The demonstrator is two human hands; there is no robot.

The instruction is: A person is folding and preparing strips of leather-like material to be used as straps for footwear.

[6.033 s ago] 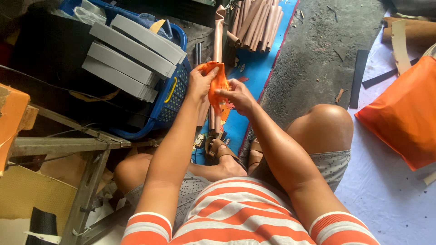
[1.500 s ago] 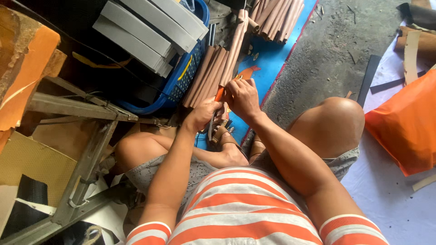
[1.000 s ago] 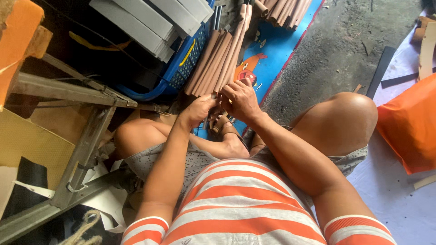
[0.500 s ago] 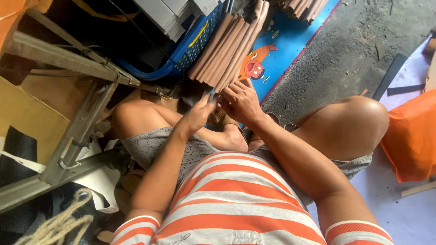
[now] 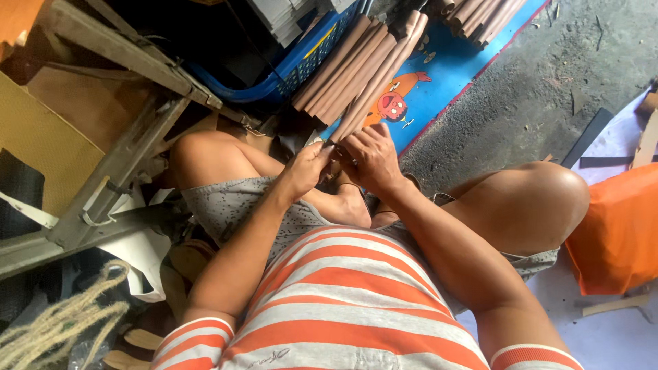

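I sit on the floor with my knees apart. My left hand (image 5: 303, 171) and my right hand (image 5: 371, 158) meet in front of my lap, fingers curled and pinched together. Both close on the near end of a long brown rolled strip (image 5: 373, 81), which runs away from me on top of a bundle of similar brown strips (image 5: 337, 68). My fingers hide the strip's tip. The bundle lies partly on a blue mat (image 5: 445, 75) printed with an orange cartoon figure.
A blue plastic basket (image 5: 296, 67) with grey slabs (image 5: 284, 15) stands beyond the bundle. A grey metal frame (image 5: 116, 171) is at my left, pale rope (image 5: 55, 329) at the lower left. An orange bag (image 5: 617, 233) lies at the right, grey concrete floor (image 5: 548, 82) beyond my knee.
The orange piece my hands held up six seconds ago is gone from them. My hands have come down toward my lap and now grip the end of a brown strip.
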